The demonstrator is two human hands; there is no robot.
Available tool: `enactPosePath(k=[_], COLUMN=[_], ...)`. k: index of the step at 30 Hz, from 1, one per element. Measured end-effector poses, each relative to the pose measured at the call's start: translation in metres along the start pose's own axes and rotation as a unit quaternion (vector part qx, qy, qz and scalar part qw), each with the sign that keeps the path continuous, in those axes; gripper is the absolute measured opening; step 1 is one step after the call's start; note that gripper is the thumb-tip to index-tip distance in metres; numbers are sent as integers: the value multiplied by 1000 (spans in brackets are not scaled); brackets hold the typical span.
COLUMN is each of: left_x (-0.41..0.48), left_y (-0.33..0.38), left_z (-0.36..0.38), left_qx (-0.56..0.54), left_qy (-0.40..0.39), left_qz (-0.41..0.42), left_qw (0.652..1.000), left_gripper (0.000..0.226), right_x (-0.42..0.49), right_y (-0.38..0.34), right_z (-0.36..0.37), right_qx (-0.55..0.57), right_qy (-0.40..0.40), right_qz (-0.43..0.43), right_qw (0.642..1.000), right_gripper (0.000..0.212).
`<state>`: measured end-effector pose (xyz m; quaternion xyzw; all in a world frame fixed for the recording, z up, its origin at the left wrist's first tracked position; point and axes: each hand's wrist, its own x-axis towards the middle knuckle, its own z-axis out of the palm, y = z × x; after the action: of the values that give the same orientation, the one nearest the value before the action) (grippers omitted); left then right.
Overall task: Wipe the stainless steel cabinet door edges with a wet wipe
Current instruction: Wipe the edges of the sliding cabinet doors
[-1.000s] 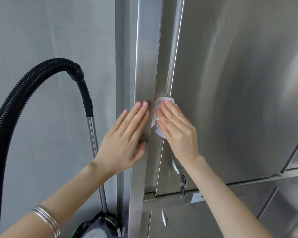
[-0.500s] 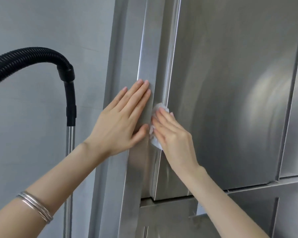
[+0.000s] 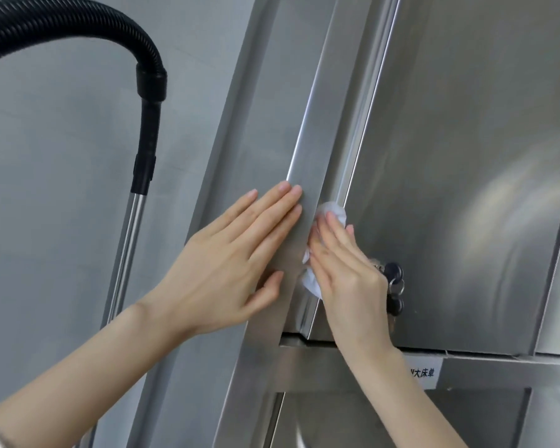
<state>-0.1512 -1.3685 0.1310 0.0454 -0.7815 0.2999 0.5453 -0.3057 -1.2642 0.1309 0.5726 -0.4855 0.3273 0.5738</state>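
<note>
A: Left hand [image 3: 227, 263]?
B: Flat on frame [image 3: 304, 176], fingers straight, together. Probably bracing.
A: Wipe [image 3: 332, 211]?
B: Bunched under right hand [image 3: 346, 273] at door [image 3: 466, 156] left edge, near keys [image 3: 393, 279]. Fingers straight, slightly apart, pressing it into the seam, likely to reach the edge.

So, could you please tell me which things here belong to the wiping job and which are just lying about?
Job: crumpled white wet wipe; brushed stainless steel cabinet door, at its left edge; right hand pressing the wipe; left hand flat on the steel frame strip.
Lying about: black ribbed vacuum hose on a chrome tube; black-headed keys hanging on the door; white printed label.
</note>
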Motion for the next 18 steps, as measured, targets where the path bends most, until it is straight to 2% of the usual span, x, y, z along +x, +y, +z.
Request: enactPosePath(k=[5, 12, 16, 18], left_x=[-6, -7, 12, 36], left_y=[17, 18, 9, 1], left_z=[0, -28, -56, -70], left_qx=[-31, -52, -63, -77], left_qy=[-8, -93, -159, -177], left_qz=[-31, -35, -21, -12], left_qw=[999, 994, 985, 981], left_gripper=[70, 62, 62, 62], right_x=[-72, -68, -43, -16], right_y=[-24, -38, -37, -22], right_z=[1, -27, -56, -75], right_qx=[16, 75, 63, 69], right_qy=[-25, -60, -23, 3], right_qz=[-10, 56, 31, 58], right_qw=[1000, 994, 997, 996], right_gripper=[19, 22, 23, 18])
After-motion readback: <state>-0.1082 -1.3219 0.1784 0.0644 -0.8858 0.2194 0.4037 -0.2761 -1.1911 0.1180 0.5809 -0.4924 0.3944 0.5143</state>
